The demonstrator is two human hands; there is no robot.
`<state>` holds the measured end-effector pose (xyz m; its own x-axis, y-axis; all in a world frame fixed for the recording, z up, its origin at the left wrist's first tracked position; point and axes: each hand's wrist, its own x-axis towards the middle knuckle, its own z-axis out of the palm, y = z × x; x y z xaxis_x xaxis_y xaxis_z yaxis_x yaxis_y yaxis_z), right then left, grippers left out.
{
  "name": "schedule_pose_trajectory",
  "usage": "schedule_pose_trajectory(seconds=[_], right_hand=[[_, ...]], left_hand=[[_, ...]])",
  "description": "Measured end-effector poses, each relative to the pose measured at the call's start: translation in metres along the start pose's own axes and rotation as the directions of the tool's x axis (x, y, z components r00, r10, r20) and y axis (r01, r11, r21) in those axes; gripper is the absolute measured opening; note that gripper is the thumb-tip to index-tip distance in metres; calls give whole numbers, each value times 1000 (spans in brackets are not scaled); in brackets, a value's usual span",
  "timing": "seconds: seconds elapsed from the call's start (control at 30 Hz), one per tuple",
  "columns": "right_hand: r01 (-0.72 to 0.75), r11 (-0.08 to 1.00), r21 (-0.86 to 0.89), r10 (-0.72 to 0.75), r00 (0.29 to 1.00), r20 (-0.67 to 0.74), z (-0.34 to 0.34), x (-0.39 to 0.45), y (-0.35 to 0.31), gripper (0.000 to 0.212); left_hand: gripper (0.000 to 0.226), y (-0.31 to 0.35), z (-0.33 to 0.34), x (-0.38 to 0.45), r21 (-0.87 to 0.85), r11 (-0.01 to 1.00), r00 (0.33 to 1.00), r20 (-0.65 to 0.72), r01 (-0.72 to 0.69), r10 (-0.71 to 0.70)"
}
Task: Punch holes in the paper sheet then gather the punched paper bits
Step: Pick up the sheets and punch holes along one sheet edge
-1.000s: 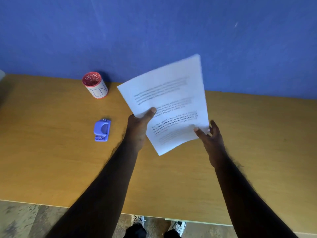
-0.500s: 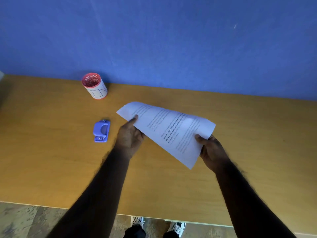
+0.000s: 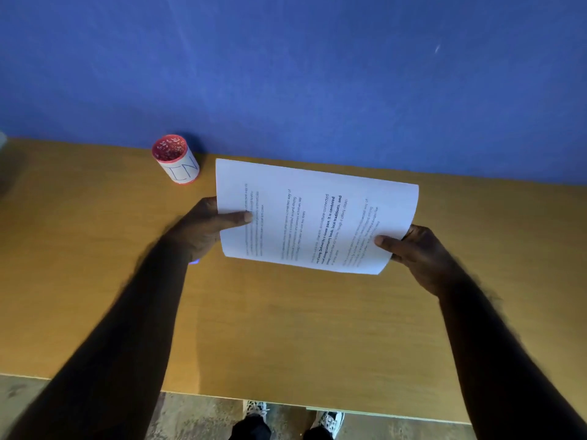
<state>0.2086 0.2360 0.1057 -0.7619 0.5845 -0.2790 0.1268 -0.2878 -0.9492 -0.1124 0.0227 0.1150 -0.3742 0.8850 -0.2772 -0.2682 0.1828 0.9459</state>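
A red-rimmed white paper cup [image 3: 176,160] stands at the far left of the yellow wooden table [image 3: 286,328], against the blue wall. The left hand [image 3: 206,230] pinches the left edge of the printed white paper sheet [image 3: 314,217], thumb on top; the right hand [image 3: 419,252] pinches its right corner likewise. The sheet hangs just above the table — light, limp, easily creased — so I judge it best held at opposite edges. No holes show yet.
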Motion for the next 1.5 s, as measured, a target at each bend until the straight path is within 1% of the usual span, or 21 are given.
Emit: schedule_pose_trajectory(seconds=[0.1,0.2,0.37,0.43,0.57,0.7,0.83,0.9,0.93,0.97,1.0,1.03,1.07,1.1,1.17,1.2,1.27,1.3,1.33,1.4,1.5], right_hand=[[43,998,-42,-46,996,-71,0,2,2,36],[54,994,-90,-68,985,-159,1,3,10,31],[-16,989,-148,-30,952,-304,3,3,27,18],[-66,983,-172,-1,930,-367,4,2,37,16],[-147,960,-239,47,924,-380,5,1,49,19],[-128,967,-218,38,927,-374,3,0,50,19],[-171,960,-222,68,910,-408,5,-1,54,22],[-131,972,-193,33,895,-444,6,0,52,26],[-105,975,-196,0,882,-471,8,1,51,33],[-101,972,-213,-21,862,-507,10,1,51,43],[-135,965,-224,-9,839,-543,14,2,53,56],[-195,958,-212,44,826,-562,19,2,54,68],[-251,954,-165,124,829,-546,25,1,57,77],[-286,954,-89,207,844,-495,33,0,59,81],[-332,940,74,336,873,-354,46,-1,58,78],[-340,933,114,359,892,-275,51,-2,56,71],[-307,940,152,328,934,-145,58,-2,54,53],[-273,946,176,295,948,-116,60,-1,54,46],[-236,950,203,262,958,-112,61,0,53,41],[-184,956,227,221,964,-150,60,2,52,35],[-184,970,162,217,952,-216,52,4,48,31]], left_hand=[[30,-3,5,1,113,991,993,-83,-71,80],[27,-12,10,1,212,973,976,-177,-86,125],[28,-36,20,0,253,966,960,-254,-51,117],[27,-48,25,-1,269,963,962,-261,-10,82],[26,-61,23,-3,305,952,964,-261,37,46],[23,-62,19,-2,308,951,967,-250,28,52],[22,-69,21,-3,297,953,968,-251,61,16],[20,-67,23,-3,257,965,959,-283,59,17],[19,-66,25,-3,213,975,951,-309,63,6],[19,-65,28,-3,152,986,941,-337,71,-16],[21,-66,31,-4,76,994,931,-361,78,-46],[23,-67,34,-6,-10,997,923,-376,82,-79],[24,-68,38,-7,-103,992,918,-380,77,-111],[24,-70,43,-9,-196,978,917,-373,68,-138],[25,-72,55,-12,-340,939,924,-342,47,-170],[26,-74,61,-14,-380,924,929,-325,43,-177],[27,-80,73,-18,-425,904,931,-307,53,-199],[27,-83,78,-20,-441,895,930,-298,67,-217],[29,-86,82,-22,-449,889,931,-283,84,-231],[34,-89,84,-24,-457,881,938,-234,125,-254],[28,-86,73,-24,-517,841,945,-167,159,-282]])
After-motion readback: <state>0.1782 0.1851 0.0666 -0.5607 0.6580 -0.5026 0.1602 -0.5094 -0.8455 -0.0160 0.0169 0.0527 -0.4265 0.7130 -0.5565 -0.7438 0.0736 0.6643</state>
